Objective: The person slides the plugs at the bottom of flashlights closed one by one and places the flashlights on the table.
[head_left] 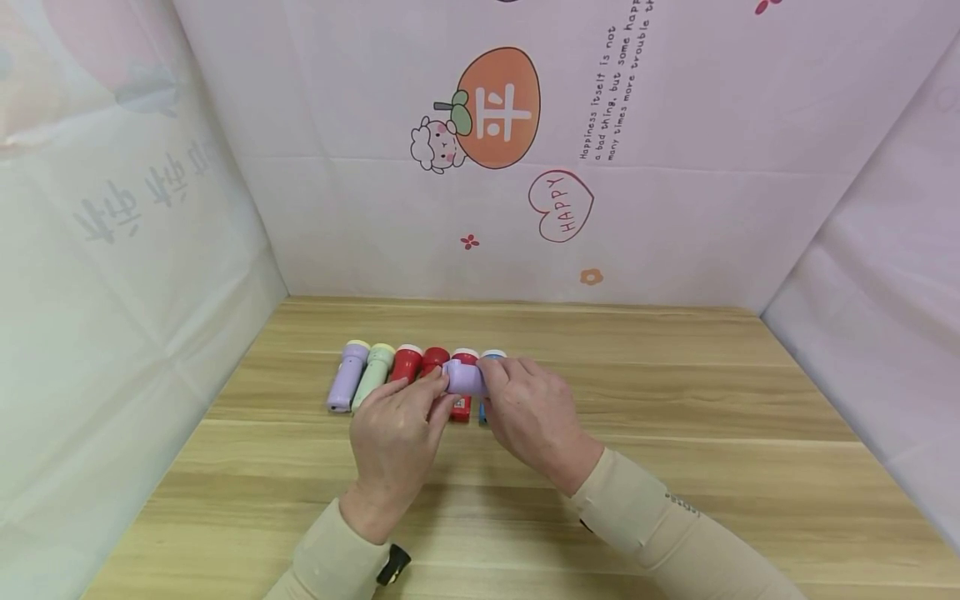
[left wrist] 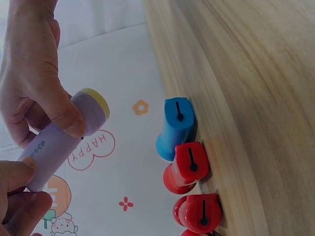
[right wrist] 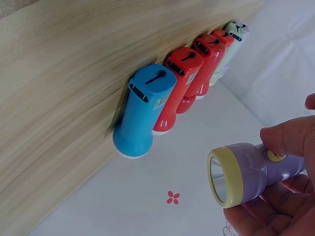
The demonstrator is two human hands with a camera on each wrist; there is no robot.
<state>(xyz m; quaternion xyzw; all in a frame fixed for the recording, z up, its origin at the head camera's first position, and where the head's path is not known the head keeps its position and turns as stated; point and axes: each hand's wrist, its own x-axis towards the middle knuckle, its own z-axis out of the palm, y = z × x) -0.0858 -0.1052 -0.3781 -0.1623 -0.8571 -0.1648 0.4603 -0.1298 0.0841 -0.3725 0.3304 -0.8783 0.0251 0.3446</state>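
Observation:
Both hands hold a light purple flashlight [head_left: 467, 379] above a row of other flashlights. Its yellow-rimmed lens end [right wrist: 224, 177] and yellow switch [right wrist: 276, 156] show in the right wrist view. My left hand [head_left: 397, 425] pinches the tail end between thumb and fingers. Nearer the lens end, my right hand [head_left: 534, 408] grips the body, with its thumb along the side in the left wrist view. Below the hands lie a blue flashlight [right wrist: 140, 113] and red flashlights [left wrist: 192, 162], partly covered by the hands in the head view.
At the row's left end lie another purple flashlight [head_left: 348, 379] and a pale green flashlight [head_left: 375, 373]. They rest on a wood-grain table [head_left: 675, 500]. White printed sheets [head_left: 337, 208] enclose the back and both sides.

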